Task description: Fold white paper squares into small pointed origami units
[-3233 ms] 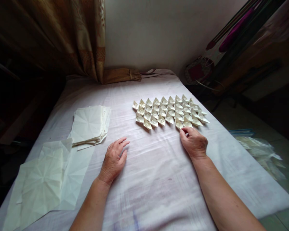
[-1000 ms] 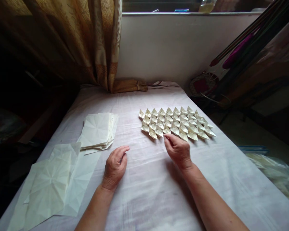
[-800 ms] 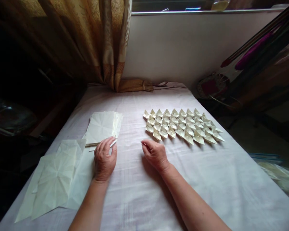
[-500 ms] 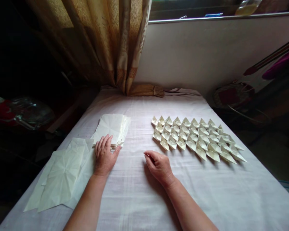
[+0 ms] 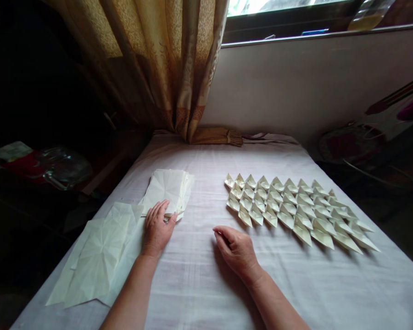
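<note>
My left hand (image 5: 159, 229) lies with its fingers stretched over the near edge of a stack of square white paper sheets (image 5: 167, 185) that show crease lines. My right hand (image 5: 237, 251) rests on the cloth in a loose fist, thumb against the curled fingers, and no object shows in it. Beyond it to the right stand several rows of small folded paper boats (image 5: 285, 213) with pointed ends, set close together. Left of my left forearm, larger creased sheets of paper (image 5: 101, 254) overlap one another, showing folds that fan out from a centre.
A pale cloth (image 5: 192, 293) covers the bed or table surface. A gold curtain (image 5: 158, 55) hangs at the back, its tasselled end (image 5: 234, 137) lying on the cloth. A window sill (image 5: 292, 40) holds a blue item. At the dark left is a clear plastic container (image 5: 64, 167).
The camera has tilted up and turned a little left, so everything sits lower and further right, with more window showing. Both hands keep about the same places and poses on the surface.
</note>
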The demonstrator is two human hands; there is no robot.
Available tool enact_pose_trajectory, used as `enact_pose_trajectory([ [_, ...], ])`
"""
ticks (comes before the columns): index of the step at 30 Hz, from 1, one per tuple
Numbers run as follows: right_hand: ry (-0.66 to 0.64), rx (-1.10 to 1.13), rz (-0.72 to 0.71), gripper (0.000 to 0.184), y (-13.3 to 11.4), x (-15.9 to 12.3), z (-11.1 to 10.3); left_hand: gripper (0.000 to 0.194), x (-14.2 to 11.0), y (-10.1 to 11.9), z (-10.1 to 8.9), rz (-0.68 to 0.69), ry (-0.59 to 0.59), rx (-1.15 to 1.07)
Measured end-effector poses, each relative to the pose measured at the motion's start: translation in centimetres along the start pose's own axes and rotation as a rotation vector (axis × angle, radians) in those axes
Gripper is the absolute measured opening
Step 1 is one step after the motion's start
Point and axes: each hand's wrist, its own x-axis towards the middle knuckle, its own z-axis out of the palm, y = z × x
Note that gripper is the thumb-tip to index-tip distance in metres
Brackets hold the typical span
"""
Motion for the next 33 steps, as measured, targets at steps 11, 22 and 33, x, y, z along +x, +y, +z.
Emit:
enact_pose_trajectory([
  [11, -0.016, -0.013, 0.011, 0.021, 0.0, 0.0, 0.0, 0.023, 0.6, -0.5, -0.2, -0.009, 0.054, -0.055],
  [22, 0.111, -0.160, -0.151, 0.045, -0.6, -0.4, -0.2, 0.020, -1.1, 6.8, -2.9, 0.426, -0.037, -0.064],
  [33, -0.119, -0.294, -0.352, 0.028, 0.2, -1.6, -0.9, 0.035, -3.6, 7.8, -5.0, 0.611, -0.158, -0.098],
])
